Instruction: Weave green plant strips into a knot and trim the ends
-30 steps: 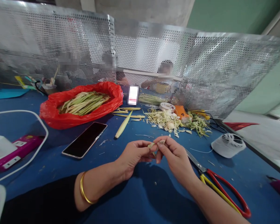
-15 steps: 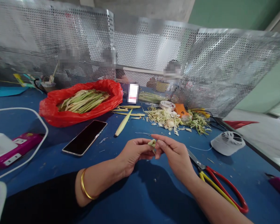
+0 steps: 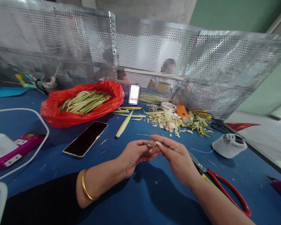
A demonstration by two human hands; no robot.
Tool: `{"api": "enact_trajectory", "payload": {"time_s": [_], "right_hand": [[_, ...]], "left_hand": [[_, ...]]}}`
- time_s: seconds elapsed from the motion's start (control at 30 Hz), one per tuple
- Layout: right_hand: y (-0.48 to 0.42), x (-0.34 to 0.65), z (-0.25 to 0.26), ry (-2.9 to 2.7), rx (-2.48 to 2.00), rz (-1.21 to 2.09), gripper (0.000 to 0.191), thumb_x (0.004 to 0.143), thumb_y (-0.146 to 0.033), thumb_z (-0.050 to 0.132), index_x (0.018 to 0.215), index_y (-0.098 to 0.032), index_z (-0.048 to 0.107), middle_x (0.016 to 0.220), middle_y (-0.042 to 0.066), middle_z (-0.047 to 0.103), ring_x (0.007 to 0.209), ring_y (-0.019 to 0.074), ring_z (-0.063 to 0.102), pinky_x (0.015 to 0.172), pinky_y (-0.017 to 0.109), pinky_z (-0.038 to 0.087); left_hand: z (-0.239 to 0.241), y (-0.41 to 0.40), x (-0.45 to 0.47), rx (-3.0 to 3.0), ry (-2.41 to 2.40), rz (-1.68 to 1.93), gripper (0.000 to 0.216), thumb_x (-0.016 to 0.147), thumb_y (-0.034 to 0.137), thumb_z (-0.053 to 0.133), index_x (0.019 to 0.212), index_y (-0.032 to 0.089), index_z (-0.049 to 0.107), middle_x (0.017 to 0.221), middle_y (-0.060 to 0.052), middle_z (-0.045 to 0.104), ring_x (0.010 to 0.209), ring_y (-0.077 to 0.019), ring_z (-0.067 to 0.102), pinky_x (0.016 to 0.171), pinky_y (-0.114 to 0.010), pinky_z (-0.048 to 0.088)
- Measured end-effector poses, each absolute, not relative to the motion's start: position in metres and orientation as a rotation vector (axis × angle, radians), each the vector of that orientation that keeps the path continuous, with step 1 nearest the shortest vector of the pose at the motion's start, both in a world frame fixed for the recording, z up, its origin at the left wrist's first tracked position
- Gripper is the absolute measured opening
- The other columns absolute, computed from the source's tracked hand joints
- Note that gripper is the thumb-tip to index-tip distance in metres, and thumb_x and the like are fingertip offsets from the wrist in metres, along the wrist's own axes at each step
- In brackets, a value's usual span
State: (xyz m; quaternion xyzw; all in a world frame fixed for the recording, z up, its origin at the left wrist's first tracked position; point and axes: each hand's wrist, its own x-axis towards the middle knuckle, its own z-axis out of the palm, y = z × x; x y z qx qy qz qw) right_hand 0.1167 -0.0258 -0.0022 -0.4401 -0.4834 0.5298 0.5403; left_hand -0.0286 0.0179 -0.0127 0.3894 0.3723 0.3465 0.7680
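My left hand (image 3: 138,153) and my right hand (image 3: 174,153) meet over the middle of the blue table. Pinched between their fingertips is a small piece of pale green husk (image 3: 155,144), folded, with much of it hidden by the fingers. Both hands are closed on it. Beside my right wrist lie large scissors (image 3: 222,182) with red and yellow handles, partly covered by the forearm. A thin white thread (image 3: 143,135) shows just beyond my fingers. Farther off, a whole pale green husk leaf (image 3: 124,125) lies flat.
A red plastic bag (image 3: 81,120) holds long green husks. Nearby are a dark phone (image 3: 85,139), a purple power strip (image 3: 16,150) and a white thread spool (image 3: 229,145). Husk scraps (image 3: 166,118) lie before a perforated metal screen (image 3: 150,47), with people behind it.
The husk piece has turned from a rounded, upright fold to a flatter one between my fingers. My right fingertips have shifted slightly over it; both arms stay nearly in place.
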Motion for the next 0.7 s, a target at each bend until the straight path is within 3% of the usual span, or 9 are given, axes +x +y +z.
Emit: {"api": "enact_trajectory", "payload": {"time_s": [0.17, 0.3, 0.47, 0.7], "right_hand": [[-0.025, 0.115, 0.000, -1.269, -1.203, 0.984, 0.022, 0.077, -0.031, 0.065, 0.090, -0.017, 0.074, 0.050, -0.004, 0.057, 0.048, 0.0109, 0.050, 0.054, 0.027, 0.044], [-0.026, 0.114, -0.003, -1.237, -1.170, 0.936, 0.013, 0.077, -0.030, 0.066, 0.083, -0.019, 0.064, 0.059, -0.005, 0.060, 0.045, 0.0085, 0.049, 0.047, 0.023, 0.040], [-0.027, 0.115, -0.009, -1.342, -1.195, 0.808, 0.013, 0.082, -0.032, 0.062, 0.077, -0.020, 0.063, 0.060, -0.003, 0.057, 0.050, 0.0104, 0.051, 0.049, 0.023, 0.041], [-0.027, 0.117, -0.010, -1.609, -1.165, 0.569, 0.022, 0.090, -0.025, 0.053, 0.096, -0.024, 0.074, 0.068, 0.000, 0.056, 0.060, 0.0133, 0.054, 0.059, 0.027, 0.045]], "left_hand": [[-0.012, 0.016, -0.029, 0.897, 0.789, 0.704, 0.026, 0.060, 0.026, 0.080, 0.079, 0.012, 0.068, 0.067, -0.003, 0.066, 0.061, -0.0111, 0.060, 0.067, -0.026, 0.048], [-0.013, 0.016, -0.029, 0.908, 0.807, 0.690, 0.027, 0.060, 0.024, 0.079, 0.082, 0.012, 0.069, 0.067, -0.004, 0.067, 0.060, -0.0113, 0.060, 0.067, -0.026, 0.048], [-0.012, 0.015, -0.027, 0.926, 0.834, 0.721, 0.027, 0.059, 0.024, 0.079, 0.081, 0.012, 0.069, 0.068, -0.005, 0.068, 0.061, -0.0123, 0.061, 0.066, -0.027, 0.048], [-0.015, 0.017, -0.027, 0.952, 0.826, 0.744, 0.020, 0.064, 0.025, 0.076, 0.076, 0.013, 0.067, 0.065, -0.003, 0.066, 0.061, -0.0119, 0.060, 0.064, -0.025, 0.048]]}}
